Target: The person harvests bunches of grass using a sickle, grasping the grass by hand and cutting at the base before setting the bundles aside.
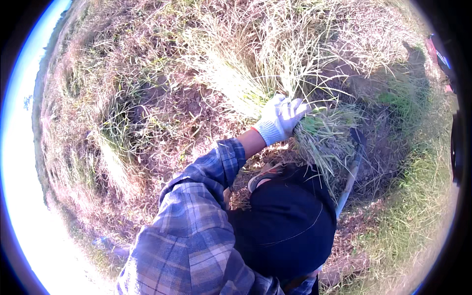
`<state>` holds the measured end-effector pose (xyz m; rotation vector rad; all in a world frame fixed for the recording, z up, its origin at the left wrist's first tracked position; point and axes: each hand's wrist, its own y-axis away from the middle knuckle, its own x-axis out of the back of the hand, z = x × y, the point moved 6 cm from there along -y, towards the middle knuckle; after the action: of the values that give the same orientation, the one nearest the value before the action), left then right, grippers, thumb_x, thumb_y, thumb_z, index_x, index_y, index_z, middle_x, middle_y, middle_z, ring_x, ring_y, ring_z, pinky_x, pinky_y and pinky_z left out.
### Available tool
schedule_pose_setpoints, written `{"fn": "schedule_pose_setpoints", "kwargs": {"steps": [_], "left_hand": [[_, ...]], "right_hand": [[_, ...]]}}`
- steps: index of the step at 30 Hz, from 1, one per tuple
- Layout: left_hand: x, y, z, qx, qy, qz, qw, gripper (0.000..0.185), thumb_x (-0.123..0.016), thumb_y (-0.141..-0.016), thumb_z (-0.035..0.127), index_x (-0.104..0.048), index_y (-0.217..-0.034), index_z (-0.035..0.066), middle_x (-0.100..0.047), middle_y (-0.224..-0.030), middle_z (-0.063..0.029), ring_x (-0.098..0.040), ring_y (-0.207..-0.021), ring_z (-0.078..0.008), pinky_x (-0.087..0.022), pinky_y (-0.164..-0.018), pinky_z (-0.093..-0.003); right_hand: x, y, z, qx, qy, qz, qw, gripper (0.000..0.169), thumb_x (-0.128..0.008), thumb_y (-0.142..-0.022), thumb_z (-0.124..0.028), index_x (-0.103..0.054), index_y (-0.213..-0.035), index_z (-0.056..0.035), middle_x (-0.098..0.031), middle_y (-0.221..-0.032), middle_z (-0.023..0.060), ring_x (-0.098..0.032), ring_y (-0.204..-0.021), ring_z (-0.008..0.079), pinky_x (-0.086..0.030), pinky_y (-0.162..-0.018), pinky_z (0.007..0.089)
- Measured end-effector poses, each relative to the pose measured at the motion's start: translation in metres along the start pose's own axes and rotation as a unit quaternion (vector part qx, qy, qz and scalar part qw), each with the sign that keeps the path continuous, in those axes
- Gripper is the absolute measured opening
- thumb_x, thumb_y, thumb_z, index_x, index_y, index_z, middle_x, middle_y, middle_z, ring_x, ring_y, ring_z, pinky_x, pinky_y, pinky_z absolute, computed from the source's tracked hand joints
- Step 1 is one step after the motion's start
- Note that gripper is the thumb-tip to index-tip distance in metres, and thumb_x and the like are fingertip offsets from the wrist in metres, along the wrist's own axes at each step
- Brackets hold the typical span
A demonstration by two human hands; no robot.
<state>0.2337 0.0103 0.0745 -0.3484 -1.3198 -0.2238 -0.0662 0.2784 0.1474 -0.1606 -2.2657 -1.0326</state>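
My left hand (284,116), in a white knit glove, is closed around the stems of a grass clump (291,70). The pale stalks fan out above the fist, and green blades hang over on its right side. Right of this grass is a long-handled tool; its wooden handle (348,180) slants down behind my dark-clad knee (284,221). The dark metal head (357,136) is partly covered by grass, so its exact kind is unclear. Of my right hand (318,271), only a small pale patch shows beside the knee at the bottom; its grip is hidden.
A shoe (263,179) rests on the ground beneath my knee. Dry cut grass (184,107) and bare soil lie to the left, with another standing tuft (118,166). Greener grass (402,206) grows at right. Red and dark objects (438,59), unclear in kind, appear at the right rim.
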Motion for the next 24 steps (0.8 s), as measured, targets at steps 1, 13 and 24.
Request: {"fn": "schedule_pose_setpoints", "kwargs": {"steps": [1,13,24], "left_hand": [[0.021,0.024,-0.009,0.005,-0.031,0.098,0.995,0.052,-0.065,-0.080,0.033,-0.056,-0.127,0.014,-0.059,-0.116,-0.0093,-0.060,-0.102,-0.0268,-0.044,-0.093,-0.0395],[0.350,0.305,-0.272,0.421,-0.348,0.284,0.788,0.056,-0.073,-0.080,0.050,-0.068,-0.116,0.007,-0.072,-0.093,-0.0142,-0.070,-0.079,-0.0301,-0.056,-0.070,-0.0409],[0.288,0.458,-0.397,0.673,-0.252,-0.020,0.696,0.114,-0.070,-0.074,0.062,-0.016,-0.158,0.006,-0.036,-0.153,-0.0288,-0.052,-0.129,-0.0468,-0.042,-0.107,-0.0511]], "right_hand": [[0.003,0.009,0.000,0.017,-0.066,0.031,0.997,0.034,-0.061,-0.096,-0.025,-0.051,-0.115,0.0010,-0.061,-0.104,0.0152,-0.059,-0.092,0.0225,-0.048,-0.084,0.0373],[0.027,0.066,-0.086,0.091,-0.298,0.135,0.941,0.015,-0.057,-0.097,-0.016,-0.046,-0.102,-0.0079,-0.044,-0.064,-0.0011,-0.039,-0.041,0.0069,-0.035,-0.035,0.0237],[0.040,0.105,-0.077,0.115,-0.333,0.180,0.918,0.015,-0.060,-0.097,-0.014,-0.046,-0.100,-0.0070,-0.045,-0.063,-0.0006,-0.043,-0.039,0.0076,-0.037,-0.035,0.0245]]}}
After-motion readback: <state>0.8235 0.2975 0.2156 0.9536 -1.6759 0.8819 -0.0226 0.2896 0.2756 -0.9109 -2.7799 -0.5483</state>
